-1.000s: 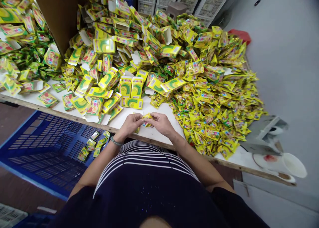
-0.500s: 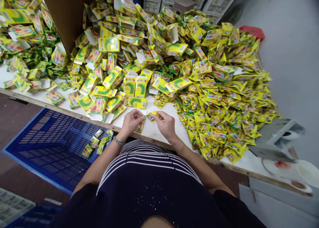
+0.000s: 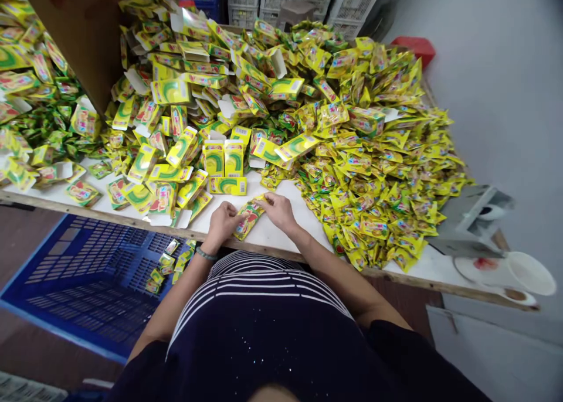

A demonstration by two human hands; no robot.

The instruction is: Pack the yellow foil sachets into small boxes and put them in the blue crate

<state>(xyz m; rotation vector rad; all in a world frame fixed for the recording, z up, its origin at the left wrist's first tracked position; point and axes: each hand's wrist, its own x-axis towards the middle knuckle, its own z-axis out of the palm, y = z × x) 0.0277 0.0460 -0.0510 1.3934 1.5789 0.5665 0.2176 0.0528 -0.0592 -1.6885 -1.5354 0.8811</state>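
Note:
A small yellow-and-green printed carton (image 3: 248, 219) lies slantwise between my hands, just above the table's front edge. My left hand (image 3: 223, 221) grips its left side, thumb pressed on the printed face. At the far right end, the pinched fingers of my right hand (image 3: 278, 211) close on the carton; whether a sachet is also between them is hidden. Just beyond, two yellow cartons (image 3: 233, 157) stand side by side, with another carton (image 3: 227, 186) lying in front of them.
Cartons heap up (image 3: 171, 91) at the back left beside a brown cardboard panel (image 3: 74, 33). Yellow sachets form a large pile (image 3: 373, 173) on the right. Below the white table (image 3: 281, 238), a blue crate (image 3: 88, 273) holds several packs. A grey metal device (image 3: 470, 220) and white bowl (image 3: 531, 273) are far right.
The yellow sachet that was in my right hand no longer shows apart from the carton. My right hand has come to the carton's far end. The whole view has shifted slightly.

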